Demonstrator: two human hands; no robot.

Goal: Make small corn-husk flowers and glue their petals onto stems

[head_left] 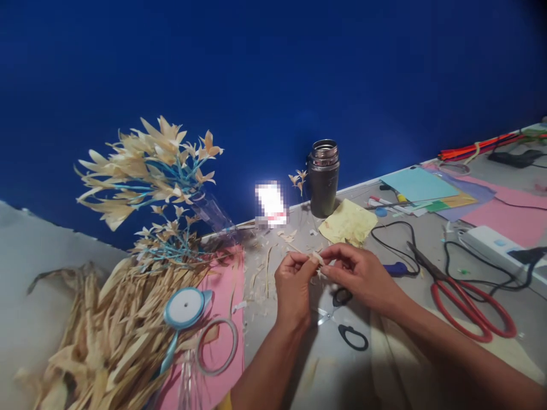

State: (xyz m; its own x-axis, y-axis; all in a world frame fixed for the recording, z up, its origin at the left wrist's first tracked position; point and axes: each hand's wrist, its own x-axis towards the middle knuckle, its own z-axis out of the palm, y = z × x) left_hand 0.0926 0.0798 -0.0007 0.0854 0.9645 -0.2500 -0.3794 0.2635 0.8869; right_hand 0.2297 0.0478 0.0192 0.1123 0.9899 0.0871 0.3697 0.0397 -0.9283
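In the middle of the table, my left hand (294,285) and my right hand (356,273) meet fingertip to fingertip. Between them they pinch a small pale piece of dried husk (317,258), partly hidden by the fingers. A thin pale stick seems to run up and left from it. Just below my right hand lies a pair of small black-handled scissors (328,316), its blades partly covered by shadow. A blue-handled tool (395,269) with a black cord sits beyond my right wrist.
Dried corn husks (115,336) heap at left on pink paper (234,279), with a tape roll (217,346) and a blue-white dispenser (186,306). Husk flowers (166,148) stand behind. A metal flask (323,179), red-handled scissors (465,302) and a power strip (496,245) occupy the right.
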